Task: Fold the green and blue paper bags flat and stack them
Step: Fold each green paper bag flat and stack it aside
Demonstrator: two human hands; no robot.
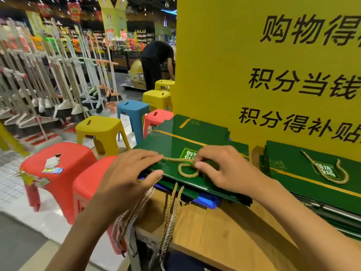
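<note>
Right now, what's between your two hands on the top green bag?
The gold rope handle, looped on the top green bag, lies between the left hand and right hand; the head view shows it.

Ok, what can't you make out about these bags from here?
Head view:
- Bag count in left stack: top green bag covers it.
- Blue bags: only edges show beneath green ones.
- Right stack: cut off by right edge.
- End of gold cord: hidden by fingers of right hand.
</note>
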